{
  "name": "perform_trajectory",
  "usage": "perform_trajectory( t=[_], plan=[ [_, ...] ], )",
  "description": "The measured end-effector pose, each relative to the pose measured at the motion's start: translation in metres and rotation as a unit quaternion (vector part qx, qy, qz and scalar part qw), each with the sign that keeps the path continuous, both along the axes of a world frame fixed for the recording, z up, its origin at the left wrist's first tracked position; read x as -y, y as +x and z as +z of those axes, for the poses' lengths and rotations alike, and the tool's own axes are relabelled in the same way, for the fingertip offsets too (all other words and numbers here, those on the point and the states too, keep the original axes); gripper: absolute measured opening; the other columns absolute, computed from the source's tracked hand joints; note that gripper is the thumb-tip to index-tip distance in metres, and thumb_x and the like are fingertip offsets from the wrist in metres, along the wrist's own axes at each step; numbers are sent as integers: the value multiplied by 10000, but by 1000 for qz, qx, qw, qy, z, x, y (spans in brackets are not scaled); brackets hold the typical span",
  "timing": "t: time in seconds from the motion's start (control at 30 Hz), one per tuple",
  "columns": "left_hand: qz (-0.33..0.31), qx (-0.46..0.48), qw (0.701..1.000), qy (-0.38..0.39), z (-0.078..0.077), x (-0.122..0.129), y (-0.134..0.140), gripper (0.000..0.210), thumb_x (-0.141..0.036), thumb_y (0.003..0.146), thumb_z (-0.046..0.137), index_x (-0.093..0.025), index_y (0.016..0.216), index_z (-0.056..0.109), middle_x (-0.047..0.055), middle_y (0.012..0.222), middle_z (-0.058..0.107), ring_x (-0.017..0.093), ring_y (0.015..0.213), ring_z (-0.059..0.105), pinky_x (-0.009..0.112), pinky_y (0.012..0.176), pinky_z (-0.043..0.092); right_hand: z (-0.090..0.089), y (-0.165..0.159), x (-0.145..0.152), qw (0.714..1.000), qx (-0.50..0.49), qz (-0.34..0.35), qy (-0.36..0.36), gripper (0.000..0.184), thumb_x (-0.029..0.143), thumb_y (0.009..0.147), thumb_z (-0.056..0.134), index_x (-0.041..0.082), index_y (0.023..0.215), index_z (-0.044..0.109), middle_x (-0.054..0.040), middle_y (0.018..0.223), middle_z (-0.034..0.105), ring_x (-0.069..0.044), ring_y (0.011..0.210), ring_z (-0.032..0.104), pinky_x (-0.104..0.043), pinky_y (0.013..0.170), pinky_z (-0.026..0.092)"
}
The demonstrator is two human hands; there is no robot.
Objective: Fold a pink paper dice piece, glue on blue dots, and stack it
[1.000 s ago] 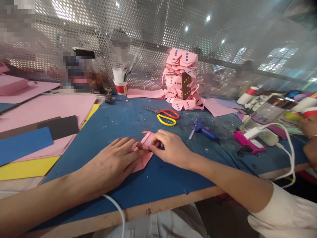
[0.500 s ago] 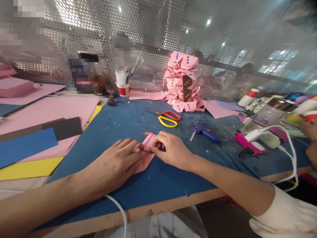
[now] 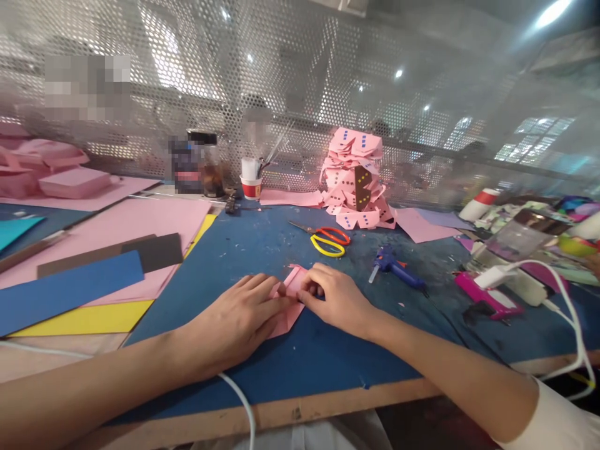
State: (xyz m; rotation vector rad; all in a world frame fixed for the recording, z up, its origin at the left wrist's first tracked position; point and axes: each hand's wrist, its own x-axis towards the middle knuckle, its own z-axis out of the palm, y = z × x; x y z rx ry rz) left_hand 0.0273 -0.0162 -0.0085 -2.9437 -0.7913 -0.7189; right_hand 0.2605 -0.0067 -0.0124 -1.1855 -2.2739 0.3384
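A folded piece of pink paper (image 3: 296, 282) lies on the blue tabletop in front of me, partly hidden under my fingers. My left hand (image 3: 248, 312) rests over its left side, fingers bent and closed on it, with the fingertips near the middle fold. From the right, my right hand (image 3: 335, 297) pinches the paper's edge between thumb and curled fingers. Just beyond the hands are scissors (image 3: 328, 240) with one red and one yellow handle. To the right lies a blue glue gun (image 3: 396, 269) with its cord trailing away.
A stacked pink paper piece with coloured dots (image 3: 356, 178) stands at the back by the perforated metal screen (image 3: 300, 94). Pink, yellow and blue sheets (image 3: 103, 281) cover the left side. A paper cup (image 3: 251, 187) holds tools. At right are a magenta device (image 3: 487, 297) and a white cable (image 3: 569, 300).
The camera view has shifted, so everything sits lower and further right. Both hands keep their hold on the pink paper, with little visible movement. The other person's hand at the right edge is out of view.
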Motion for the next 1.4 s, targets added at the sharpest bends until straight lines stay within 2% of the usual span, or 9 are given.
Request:
perform_trajectory(
  t=[0.77, 1.4],
  plan=[
    [6, -20, 1000, -13, -1, -1, -1, 278, -186, 992, 468, -222, 1178, 672, 87, 969, 629, 218, 933, 572, 361, 875, 495, -2, 0, -1, 1000, -5, -4, -5, 146, 233, 914, 655, 206, 785, 591, 19, 804, 565, -122, 731, 543, -240, 676, 416],
    [7, -30, 999, -24, -2, -2, -1, 308, -179, 991, 462, -225, 1224, 657, 95, 1037, 640, 226, 979, 577, 373, 884, 505, 1, 0, 0, 1000, 2, -2, -4, 136, 211, 900, 657, 208, 784, 588, 27, 791, 548, -120, 730, 539, -240, 678, 402]
  ],
)
